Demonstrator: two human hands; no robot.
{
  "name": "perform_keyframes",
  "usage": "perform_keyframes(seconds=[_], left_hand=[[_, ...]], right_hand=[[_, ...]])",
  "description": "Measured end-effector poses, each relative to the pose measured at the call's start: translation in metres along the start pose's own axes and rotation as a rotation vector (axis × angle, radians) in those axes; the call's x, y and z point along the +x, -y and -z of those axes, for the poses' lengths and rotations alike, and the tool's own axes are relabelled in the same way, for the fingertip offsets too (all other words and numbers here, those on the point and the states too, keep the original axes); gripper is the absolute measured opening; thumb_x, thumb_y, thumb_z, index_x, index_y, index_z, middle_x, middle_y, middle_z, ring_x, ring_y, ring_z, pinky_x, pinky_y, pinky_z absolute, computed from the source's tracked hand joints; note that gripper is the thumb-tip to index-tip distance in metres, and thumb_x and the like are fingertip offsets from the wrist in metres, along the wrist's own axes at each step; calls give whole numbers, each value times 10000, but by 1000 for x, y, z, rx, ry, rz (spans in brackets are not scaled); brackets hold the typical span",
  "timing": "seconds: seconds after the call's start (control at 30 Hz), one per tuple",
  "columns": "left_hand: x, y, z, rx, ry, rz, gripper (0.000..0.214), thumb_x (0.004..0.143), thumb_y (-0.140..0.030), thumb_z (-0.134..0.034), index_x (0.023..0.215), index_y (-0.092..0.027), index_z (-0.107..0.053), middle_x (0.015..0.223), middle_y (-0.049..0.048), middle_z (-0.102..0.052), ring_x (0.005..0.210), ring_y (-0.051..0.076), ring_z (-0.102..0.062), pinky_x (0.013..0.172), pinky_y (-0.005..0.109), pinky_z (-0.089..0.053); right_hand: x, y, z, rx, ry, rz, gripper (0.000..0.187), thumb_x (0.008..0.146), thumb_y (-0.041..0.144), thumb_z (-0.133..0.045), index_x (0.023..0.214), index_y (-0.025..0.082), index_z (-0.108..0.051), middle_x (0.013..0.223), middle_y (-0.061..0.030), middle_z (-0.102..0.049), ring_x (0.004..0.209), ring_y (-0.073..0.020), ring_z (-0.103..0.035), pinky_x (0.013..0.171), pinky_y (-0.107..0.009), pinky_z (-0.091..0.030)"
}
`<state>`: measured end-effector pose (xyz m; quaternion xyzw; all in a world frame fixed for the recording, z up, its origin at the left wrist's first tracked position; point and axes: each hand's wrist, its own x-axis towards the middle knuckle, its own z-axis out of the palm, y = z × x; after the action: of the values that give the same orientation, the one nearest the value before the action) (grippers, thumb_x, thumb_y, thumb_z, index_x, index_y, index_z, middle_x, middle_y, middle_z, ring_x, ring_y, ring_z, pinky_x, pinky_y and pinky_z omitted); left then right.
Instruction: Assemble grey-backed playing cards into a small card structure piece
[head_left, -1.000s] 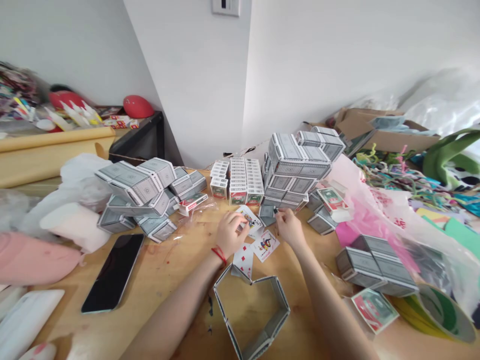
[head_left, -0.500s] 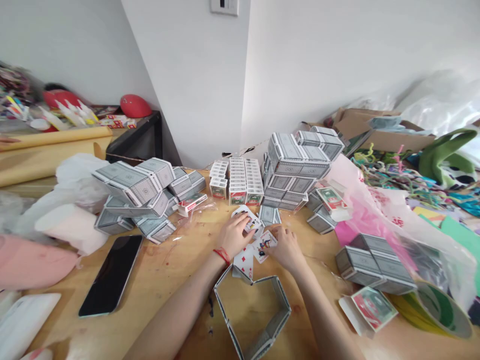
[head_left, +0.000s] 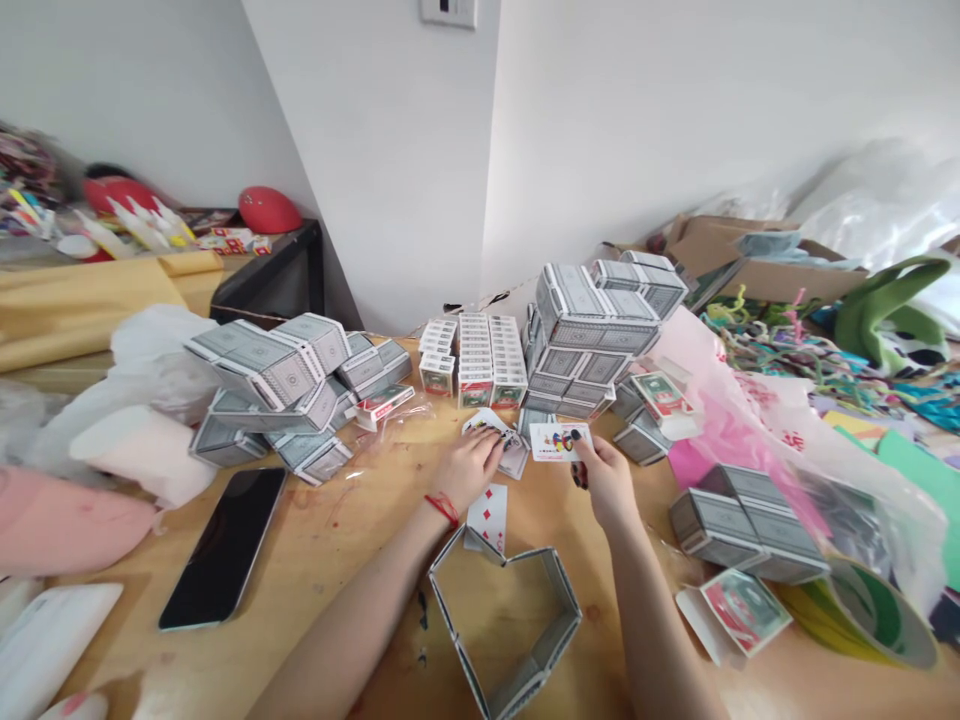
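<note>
Pinching the joker card (head_left: 553, 442) by its right end in the right hand (head_left: 611, 480), clamping thumb and fingers together on it and showing its face to the view. Running its long axis sideways, nearly level, and pointing its free end at the left hand (head_left: 466, 470). Holding it much nearer the right hand, straight to the left of the pinching fingers. Curling the left fingers over the loose cards (head_left: 514, 462) just beside that free end, hiding too much to tell whether gripping or only pressing down. Screening part of the grey-backed cards (head_left: 536, 416) behind the joker card, near the foot of the tall stack of card blocks (head_left: 592, 320). Pointing the diamond card (head_left: 487, 515) lengthwise toward the body, below the left hand, and tucking its near end behind the rim of the heart-shaped card frame (head_left: 553, 636) in this view. Standing that frame between the forearms on the wooden table (head_left: 360, 510). Lining up the card boxes (head_left: 491, 350) in rows beyond the hands. Resting the smartphone (head_left: 221, 550) well to the left, and the open-flapped card box (head_left: 746, 610) off to the right.
</note>
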<state>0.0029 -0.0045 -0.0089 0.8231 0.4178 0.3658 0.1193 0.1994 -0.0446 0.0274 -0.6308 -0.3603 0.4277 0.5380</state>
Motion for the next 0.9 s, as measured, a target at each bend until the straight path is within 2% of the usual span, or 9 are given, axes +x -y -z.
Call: perform_keyframes(seconds=[0.1, 0.23, 0.33, 0.43, 0.53, 0.63, 0.8, 0.9], left_hand=[[-2, 0, 0, 45, -46, 43, 260, 879, -255, -377, 977, -179, -606, 939, 79, -671, 866, 174, -633, 795, 305, -486], [-5, 5, 1, 185, -142, 173, 272, 880, -286, -383, 899, -181, -633, 706, 60, -679, 638, 155, -638, 602, 241, -467], [-5, 8, 5, 193, -255, 204, 254, 872, -283, -404, 910, -189, -638, 732, 61, -688, 651, 151, -640, 617, 236, -465], [-3, 7, 13, 88, -287, 131, 227, 859, -250, -430, 946, -201, -634, 869, 68, -691, 793, 168, -647, 744, 271, -481], [-1, 2, 18, -14, -201, -63, 209, 848, -209, -452, 972, -197, -619, 970, 55, -674, 948, 167, -613, 897, 308, -448], [1, -4, 18, -30, -104, -219, 211, 843, -185, -465, 1005, -200, -600, 1012, 31, -663, 1014, 152, -581, 959, 331, -419], [2, -9, 14, 6, 31, -349, 209, 836, -207, -482, 1010, -211, -598, 1065, 24, -640, 1080, 169, -536, 982, 368, -403], [1, -13, 14, 25, -33, -345, 229, 817, -210, -506, 1030, -224, -586, 1098, 33, -615, 1116, 182, -503, 999, 380, -380]], right_hand=[[7, -8, -15, 121, 99, -67, 285, 651, 430, -604, 629, 169, -493, 383, 83, -377, 314, -53, -304, 324, -195, -220], [15, -20, -40, 141, 221, -107, 280, 638, 422, -601, 618, 175, -470, 359, 88, -386, 282, -61, -338, 289, -186, -234], [16, -21, -56, 183, 351, -173, 306, 637, 454, -604, 640, 186, -456, 373, 74, -438, 295, -98, -436, 281, -190, -290], [16, -21, -68, 224, 457, -227, 309, 665, 468, -598, 719, 184, -489, 434, 37, -524, 355, -131, -523, 339, -225, -402], [17, -25, -70, 294, 439, -231, 293, 682, 463, -578, 736, 185, -502, 526, -2, -590, 444, -156, -576, 384, -252, -446], [19, -30, -66, 327, 368, -205, 275, 702, 457, -534, 753, 187, -526, 639, -34, -640, 552, -184, -605, 434, -282, -474], [19, -34, -58, 450, 299, -204, 217, 689, 382, -594, 786, 190, -565, 707, -30, -655, 583, -156, -591, 511, -267, -478], [21, -34, -57, 517, 288, -178, 256, 646, 323, -654, 852, 191, -578, 761, -21, -665, 628, -152, -604, 557, -257, -480]])
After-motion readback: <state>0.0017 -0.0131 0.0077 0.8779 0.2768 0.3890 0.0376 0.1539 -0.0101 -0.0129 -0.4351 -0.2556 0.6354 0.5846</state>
